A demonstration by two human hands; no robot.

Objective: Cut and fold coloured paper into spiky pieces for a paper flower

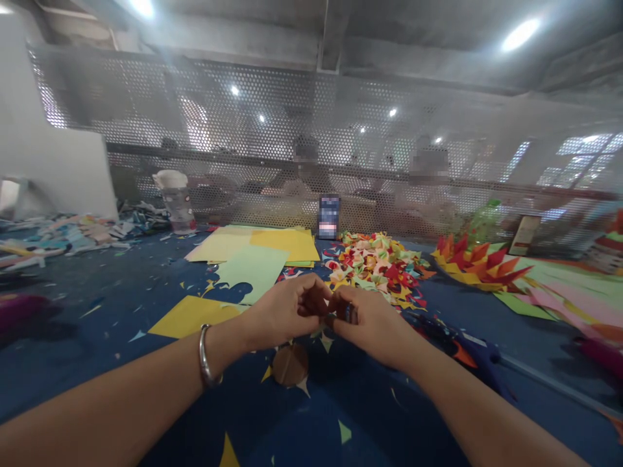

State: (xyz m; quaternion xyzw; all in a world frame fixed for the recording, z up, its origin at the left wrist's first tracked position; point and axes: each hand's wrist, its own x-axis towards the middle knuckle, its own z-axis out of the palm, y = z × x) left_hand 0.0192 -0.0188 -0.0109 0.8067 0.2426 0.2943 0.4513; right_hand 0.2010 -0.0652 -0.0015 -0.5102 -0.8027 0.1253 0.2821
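Note:
My left hand (292, 305), with a silver bangle (207, 357) at the wrist, has its fingers curled and its fingertips pinched together. Facing it, my right hand (367, 321) is curled the same way, and the fingertips of both meet over the dark blue tabletop. Whatever they pinch is hidden by the fingers or too small to name. Below my left hand lies a round brown disc (291, 365) with paper scraps around its edge. A pale pointed scrap (326, 342) shows just under the fingertips.
Coloured paper sheets (214, 245) and a heap of small folded paper pieces (374, 259) lie beyond my hands. At right are a blue glue gun (479, 363), an orange-yellow folded-paper ring (479, 266) and a green bottle (487, 224). A phone (329, 216) and a cup (175, 201) stand behind.

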